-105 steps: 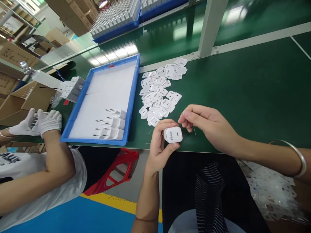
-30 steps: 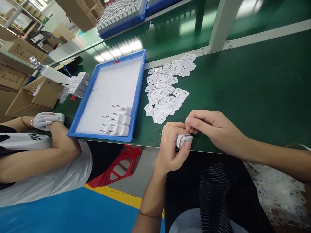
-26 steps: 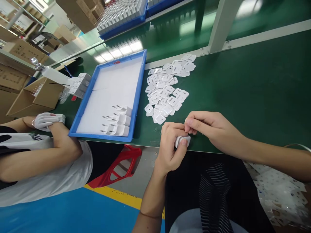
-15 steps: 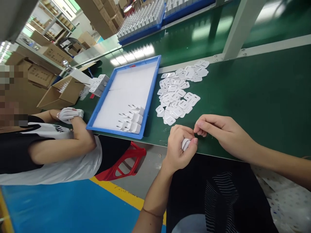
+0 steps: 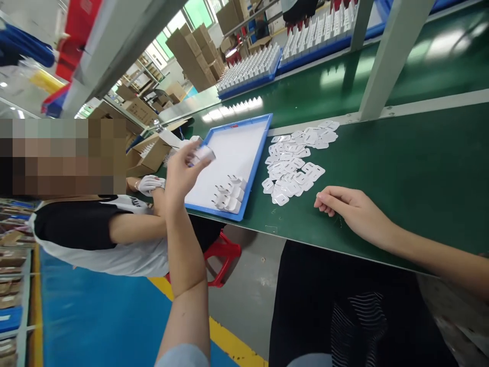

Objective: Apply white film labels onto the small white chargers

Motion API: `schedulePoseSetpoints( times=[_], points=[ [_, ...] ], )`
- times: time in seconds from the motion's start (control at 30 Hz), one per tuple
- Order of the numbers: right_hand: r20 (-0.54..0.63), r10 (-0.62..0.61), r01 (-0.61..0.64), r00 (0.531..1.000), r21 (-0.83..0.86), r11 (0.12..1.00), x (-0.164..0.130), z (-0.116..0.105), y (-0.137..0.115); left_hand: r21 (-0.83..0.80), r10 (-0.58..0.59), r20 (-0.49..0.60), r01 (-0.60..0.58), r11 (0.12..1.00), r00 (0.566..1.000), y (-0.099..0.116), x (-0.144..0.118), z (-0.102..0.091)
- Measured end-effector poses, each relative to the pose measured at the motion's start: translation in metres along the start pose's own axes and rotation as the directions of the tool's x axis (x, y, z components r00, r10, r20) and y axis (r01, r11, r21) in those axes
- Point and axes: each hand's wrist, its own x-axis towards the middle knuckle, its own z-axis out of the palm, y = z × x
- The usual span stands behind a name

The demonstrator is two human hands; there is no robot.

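Observation:
My left hand (image 5: 182, 171) is raised over the left part of a blue-rimmed tray (image 5: 250, 191). Its fingers and thumb grip a white charger (image 5: 205, 154), a small block with rounded edges; any pins on it are hidden. Several white plug chargers (image 5: 230, 196), metal pins showing, stand in the tray's near right corner. My right hand (image 5: 344, 204) rests low over the green table, fingers curled and thumb pressed to the index finger. Whether anything is inside that hand is hidden. Just left of it spreads a pile of flat white rounded plates (image 5: 290, 171) with dark printing and small slots.
A co-worker in a black-and-white shirt (image 5: 133, 224) sits on the left with a white-gloved hand (image 5: 151, 184) by an open carton (image 5: 147, 153). Beyond a metal post (image 5: 393, 61) and rail, blue trays (image 5: 248, 71) hold rows of white chargers. A red stool (image 5: 223, 255) stands below.
My left hand has moved away from my right hand, up and left to above the tray, carrying the white charger. My right hand stays nearly in place. The camera view has turned left.

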Motion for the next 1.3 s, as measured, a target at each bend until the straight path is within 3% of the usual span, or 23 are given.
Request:
schedulePoseSetpoints(
  times=[0.03, 0.07, 0.13, 0.2, 0.27, 0.33, 0.43, 0.57, 0.83, 0.97, 1.07, 1.13, 1.2, 1.23, 1.3],
  points=[
    [0.002, -0.009, 0.009, 1.000, -0.006, 1.000, -0.001, 0.001, 0.000, 0.095, -0.077, 0.138, 0.064, 0.993, 0.987, -0.004, 0.009, -0.002],
    [0.004, -0.015, 0.015, 1.000, -0.012, 1.000, -0.001, 0.001, 0.000, 0.171, -0.150, 0.279, 0.105, 0.980, 0.948, -0.006, 0.016, -0.002],
    [0.008, -0.017, 0.017, 1.000, -0.019, 1.000, -0.001, 0.001, 0.000, 0.244, -0.243, 0.527, 0.129, 0.961, 0.814, -0.007, 0.024, 0.004],
    [0.009, -0.015, 0.015, 1.000, -0.021, 1.000, 0.000, 0.000, 0.001, 0.242, -0.262, 0.674, 0.129, 0.962, 0.691, -0.005, 0.027, 0.011],
    [0.013, -0.020, 0.020, 1.000, -0.022, 1.000, 0.001, -0.001, 0.001, 0.215, -0.248, 0.730, 0.130, 0.968, 0.637, -0.004, 0.030, 0.018],
    [0.017, -0.028, 0.029, 0.999, -0.027, 0.999, 0.002, -0.001, 0.002, 0.183, -0.230, 0.752, 0.139, 0.973, 0.618, -0.005, 0.032, 0.022],
    [0.024, -0.041, 0.042, 0.999, -0.043, 0.998, 0.002, -0.001, 0.002, 0.134, -0.210, 0.746, 0.167, 0.977, 0.632, -0.006, 0.036, 0.027],
    [0.027, -0.049, 0.050, 0.998, -0.063, 0.997, 0.003, 0.000, 0.005, 0.085, -0.198, 0.763, 0.209, 0.974, 0.615, -0.007, 0.039, 0.031],
    [0.032, -0.058, 0.061, 0.998, -0.097, 0.993, 0.008, 0.000, 0.015, 0.080, -0.190, 0.782, 0.206, 0.975, 0.594, 0.000, 0.039, 0.029],
    [0.015, -0.092, 0.093, 0.996, -0.065, 0.994, 0.009, 0.000, 0.015, 0.093, -0.207, 0.759, 0.212, 0.973, 0.617, 0.002, 0.037, 0.032],
    [-0.015, -0.126, 0.126, 0.992, -0.028, 0.992, 0.012, -0.001, 0.015, 0.072, -0.189, 0.679, 0.192, 0.979, 0.710, 0.002, 0.033, 0.031],
    [-0.050, -0.148, 0.147, 0.988, -0.015, 0.989, 0.014, -0.001, 0.014, 0.041, -0.157, 0.534, 0.160, 0.986, 0.831, 0.004, 0.028, 0.027],
    [-0.093, -0.172, 0.172, 0.981, -0.006, 0.985, 0.018, -0.002, 0.014, 0.001, -0.103, 0.314, 0.109, 0.994, 0.944, 0.011, 0.016, 0.023],
    [-0.114, -0.183, 0.184, 0.976, -0.003, 0.983, 0.019, -0.003, 0.014, -0.020, -0.075, 0.203, 0.080, 0.997, 0.976, 0.017, 0.007, 0.023],
    [-0.155, -0.202, 0.204, 0.967, 0.001, 0.979, 0.023, -0.005, 0.013, -0.076, 0.019, 0.023, -0.017, 0.997, 1.000, 0.034, -0.020, 0.028]
  ],
)
